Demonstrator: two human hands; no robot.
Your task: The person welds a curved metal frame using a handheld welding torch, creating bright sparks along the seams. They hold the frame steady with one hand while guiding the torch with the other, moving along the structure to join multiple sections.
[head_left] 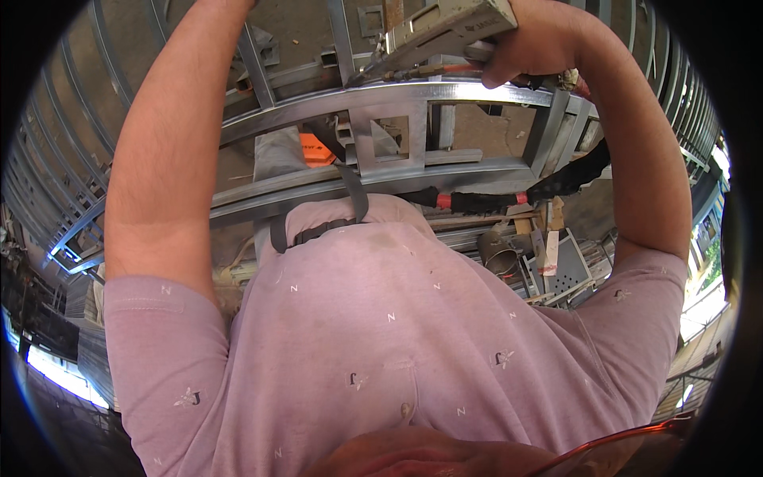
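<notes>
My right hand (536,48) is wrapped round a handheld welding gun (449,30) with a grey-beige body, at the top right of centre. Its narrow nozzle slants down to the left, and the tip is at or just above a joint in the shiny metal frame (318,105); I cannot tell whether it touches. No spark or glow shows there. My left forearm reaches up past the top edge, so the left hand is cut off. A square metal plate with a square opening (367,141) sits in the frame in front of my waist.
A black-sleeved cable (485,202) with red bands runs close by my waist to the right. An orange object (316,149) lies beneath the frame. Rows of metal bars (87,103) curve along both sides. Scrap and a short round pipe (497,253) lie at lower right.
</notes>
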